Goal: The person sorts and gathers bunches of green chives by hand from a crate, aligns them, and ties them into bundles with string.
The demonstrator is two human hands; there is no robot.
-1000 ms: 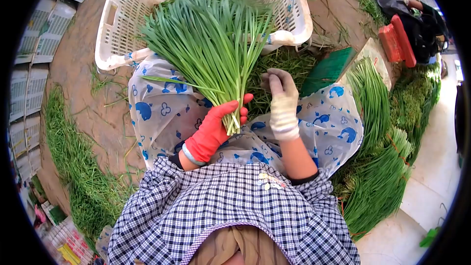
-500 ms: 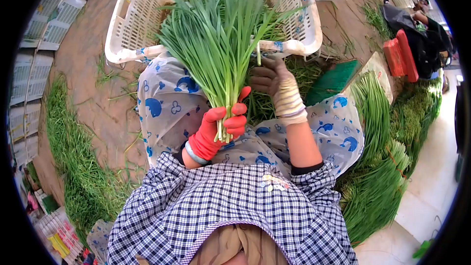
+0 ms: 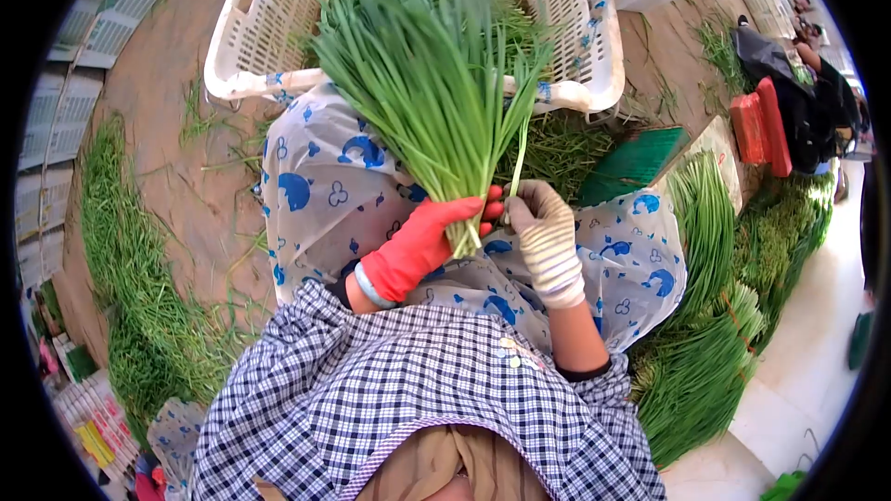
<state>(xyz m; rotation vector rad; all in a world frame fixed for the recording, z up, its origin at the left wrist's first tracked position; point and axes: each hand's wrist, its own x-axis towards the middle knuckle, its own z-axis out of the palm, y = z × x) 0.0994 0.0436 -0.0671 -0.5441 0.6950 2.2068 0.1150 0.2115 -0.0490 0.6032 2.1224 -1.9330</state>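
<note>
Head view: left hand point(image 3: 418, 239), fingers wrapped round green bunch point(image 3: 422, 102); right hand point(image 3: 546, 243), at its 3 o'clock, pinching one stalk point(image 3: 520, 153); white basket point(image 3: 243, 85) at 12.

A thick bunch of long green leaves point(image 3: 422, 102), paling to whitish ends, was held at a slant on the near side of a white slatted crate point(image 3: 243, 85). The gathered ends pointed away from the crate; the darker tips fanned over its near rim. A thin, pale stalk point(image 3: 519, 158) leaned toward the crate, its upper part hard to tell from the bunch.
</note>
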